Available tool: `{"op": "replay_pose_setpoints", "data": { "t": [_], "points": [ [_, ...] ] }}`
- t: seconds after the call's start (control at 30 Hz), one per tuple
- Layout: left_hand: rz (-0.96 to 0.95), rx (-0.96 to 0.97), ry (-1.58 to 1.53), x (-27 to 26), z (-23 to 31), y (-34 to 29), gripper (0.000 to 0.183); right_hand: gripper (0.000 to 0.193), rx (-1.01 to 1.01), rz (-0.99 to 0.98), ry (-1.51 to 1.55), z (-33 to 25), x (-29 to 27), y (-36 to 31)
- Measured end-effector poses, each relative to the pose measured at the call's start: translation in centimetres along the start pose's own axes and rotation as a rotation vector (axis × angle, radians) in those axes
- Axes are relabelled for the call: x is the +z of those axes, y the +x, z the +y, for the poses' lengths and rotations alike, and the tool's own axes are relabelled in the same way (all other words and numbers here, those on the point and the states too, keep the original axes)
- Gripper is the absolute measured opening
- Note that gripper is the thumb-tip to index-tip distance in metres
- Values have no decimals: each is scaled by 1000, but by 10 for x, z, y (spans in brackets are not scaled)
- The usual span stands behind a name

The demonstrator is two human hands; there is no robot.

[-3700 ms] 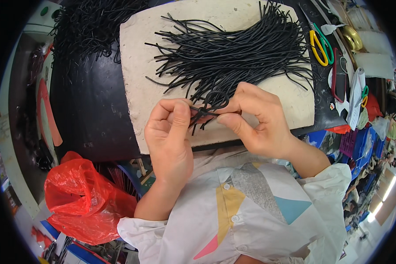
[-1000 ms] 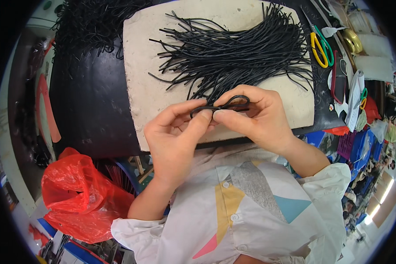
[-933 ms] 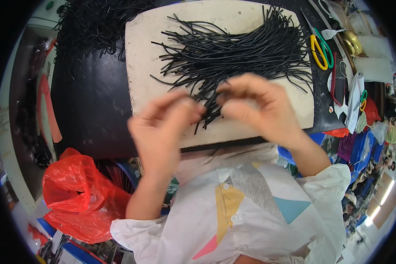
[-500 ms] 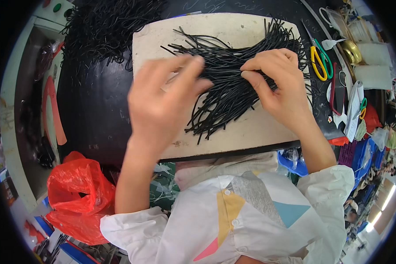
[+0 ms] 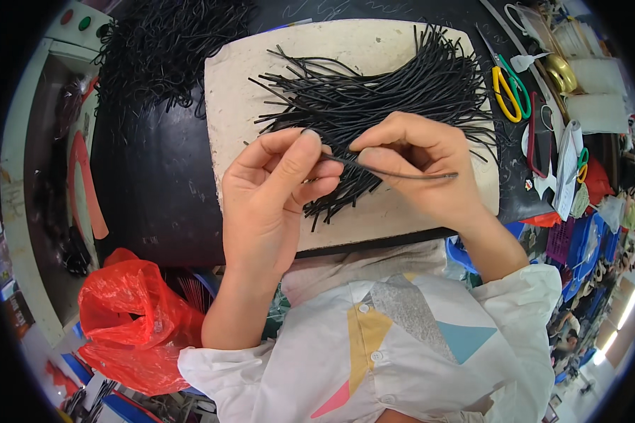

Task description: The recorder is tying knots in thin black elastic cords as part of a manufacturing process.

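A single short black cord (image 5: 409, 175) stretches between my two hands. My left hand (image 5: 268, 187) pinches its left end between thumb and fingers; the very tip is partly hidden. My right hand (image 5: 430, 158) closes thumb and forefinger on the cord close to the left fingers, and the free end lies across the right thumb and palm side. Below and behind both hands, a spread bundle of similar black cords (image 5: 381, 92) rests on a worn cream board (image 5: 236, 63).
A tangled heap of black cords (image 5: 169, 42) fills the far left of the black table (image 5: 148, 176). At right lie scissors with yellow and green handles (image 5: 508, 92) and a dark red-handled tool (image 5: 540, 137). A red plastic bag (image 5: 130, 303) hangs at lower left.
My left hand has come to the right and closed on a cord. My right hand has moved down and left off the bundle, with that cord now between both hands.
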State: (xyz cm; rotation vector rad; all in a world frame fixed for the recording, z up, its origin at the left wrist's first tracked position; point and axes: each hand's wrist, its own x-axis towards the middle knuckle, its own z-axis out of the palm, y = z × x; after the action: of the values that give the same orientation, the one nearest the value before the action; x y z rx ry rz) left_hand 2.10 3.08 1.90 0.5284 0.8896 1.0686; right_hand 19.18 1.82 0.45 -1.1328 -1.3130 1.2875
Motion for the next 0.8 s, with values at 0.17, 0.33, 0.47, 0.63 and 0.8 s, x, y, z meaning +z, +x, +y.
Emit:
{"op": "replay_pose_setpoints", "data": {
  "t": [0.17,0.33,0.47,0.63,0.8],
  "points": [
    [52,107,54,0,-6,-4,15,19,-48,-7,-33,2,3,-6],
    [-32,-51,86,2,-8,-7,20,14,-30,118,162,9,13,-8],
    [-40,-35,67,-1,-14,-9,21,9,36,88,171,1,16,-10],
    [-64,-3,110,-3,-16,-9,21,9,52,78,113,1,12,-13],
    [-138,83,290,-11,-14,-12,22,9,111,-20,-47,-5,2,-15]
  ]
}}
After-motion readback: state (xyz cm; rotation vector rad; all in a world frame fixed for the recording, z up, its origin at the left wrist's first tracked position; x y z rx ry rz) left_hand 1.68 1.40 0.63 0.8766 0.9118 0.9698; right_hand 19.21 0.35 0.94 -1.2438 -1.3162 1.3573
